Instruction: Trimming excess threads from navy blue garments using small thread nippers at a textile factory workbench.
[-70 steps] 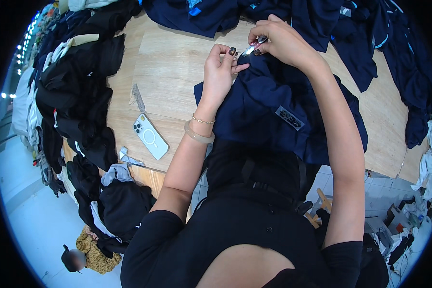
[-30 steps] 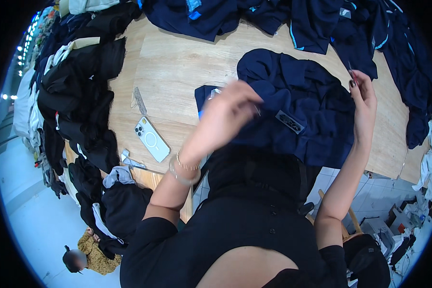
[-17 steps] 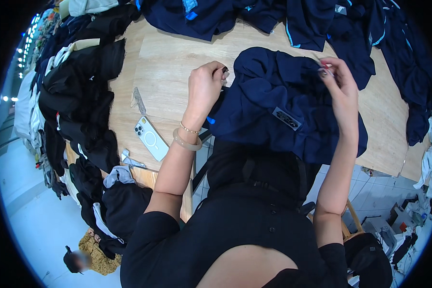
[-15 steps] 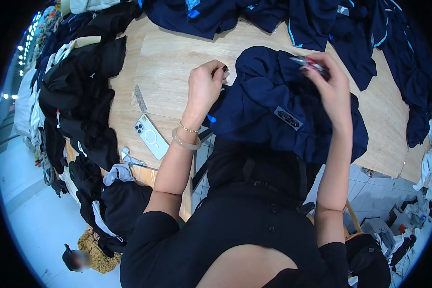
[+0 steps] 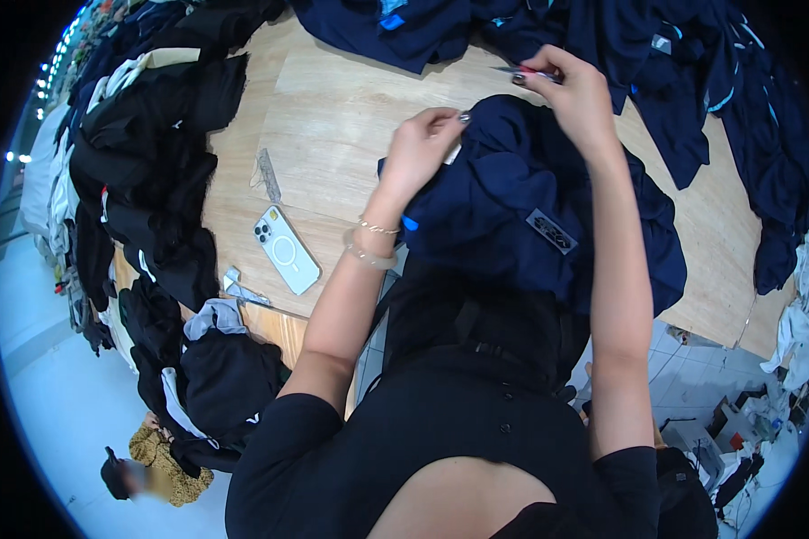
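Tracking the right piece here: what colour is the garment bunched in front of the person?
The garment is dark navy blue, showing best in the head view.

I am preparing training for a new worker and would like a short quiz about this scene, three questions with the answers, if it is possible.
1. True or false: the phone lies on the table with its back facing up.

2. Choose one. The right grip holds:
a) the phone
b) a pointed tool with a red part
c) nothing

3. Fill in the blank: the grey patch on the dark blue garment has the shape of a ____.

Key: 1. True. 2. b. 3. Rectangle.
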`<control>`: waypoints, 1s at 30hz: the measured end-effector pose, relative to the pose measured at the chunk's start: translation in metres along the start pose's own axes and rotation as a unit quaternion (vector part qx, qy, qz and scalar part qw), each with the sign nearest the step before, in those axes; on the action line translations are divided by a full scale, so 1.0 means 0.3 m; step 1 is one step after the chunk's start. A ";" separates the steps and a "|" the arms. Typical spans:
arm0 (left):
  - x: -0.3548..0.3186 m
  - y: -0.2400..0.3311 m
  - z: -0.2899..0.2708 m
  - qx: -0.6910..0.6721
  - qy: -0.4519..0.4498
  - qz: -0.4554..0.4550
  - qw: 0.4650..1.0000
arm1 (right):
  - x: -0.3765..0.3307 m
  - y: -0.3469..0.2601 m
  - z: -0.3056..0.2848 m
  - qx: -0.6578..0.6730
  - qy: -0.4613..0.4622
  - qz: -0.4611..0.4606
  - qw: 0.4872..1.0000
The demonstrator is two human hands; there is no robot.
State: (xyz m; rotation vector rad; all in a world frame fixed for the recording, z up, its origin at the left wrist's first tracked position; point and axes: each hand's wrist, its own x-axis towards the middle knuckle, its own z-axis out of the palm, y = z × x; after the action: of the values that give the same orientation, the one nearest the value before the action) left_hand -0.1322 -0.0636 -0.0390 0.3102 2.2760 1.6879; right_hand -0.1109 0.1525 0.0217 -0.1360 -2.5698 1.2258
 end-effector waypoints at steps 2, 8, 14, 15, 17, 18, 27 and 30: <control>0.019 0.011 0.056 -0.097 -0.030 -0.029 0.994 | -0.016 0.015 -0.027 0.011 -0.028 0.026 0.999; 0.024 0.033 0.117 -0.173 -0.053 -0.029 0.983 | -0.090 0.003 -0.063 0.090 -0.051 0.065 0.993; -0.033 0.091 0.122 -0.112 -0.030 0.079 0.990 | -0.147 -0.031 -0.102 0.060 -0.024 0.014 0.998; -0.046 0.108 0.117 -0.112 -0.031 0.078 0.990 | -0.155 -0.038 -0.112 0.038 -0.022 -0.007 0.999; -0.068 0.146 0.108 -0.144 -0.045 0.056 0.987 | -0.177 -0.046 -0.132 0.030 -0.025 0.003 0.999; -0.075 0.158 0.106 -0.144 -0.046 0.057 0.987 | -0.186 -0.051 -0.142 0.021 -0.028 0.013 0.999; -0.112 0.234 0.090 -0.204 -0.090 0.037 0.974 | -0.229 -0.130 -0.129 0.177 -0.018 0.003 0.984; -0.114 0.255 0.099 -0.251 -0.122 0.045 0.959 | -0.223 -0.110 -0.095 0.098 -0.051 -0.093 0.990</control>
State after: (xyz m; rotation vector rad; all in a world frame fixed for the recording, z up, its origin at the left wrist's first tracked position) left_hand -0.0897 -0.0266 0.0296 0.4770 1.6119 2.0678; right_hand -0.0373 0.1391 0.0496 0.2070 -2.4617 1.4345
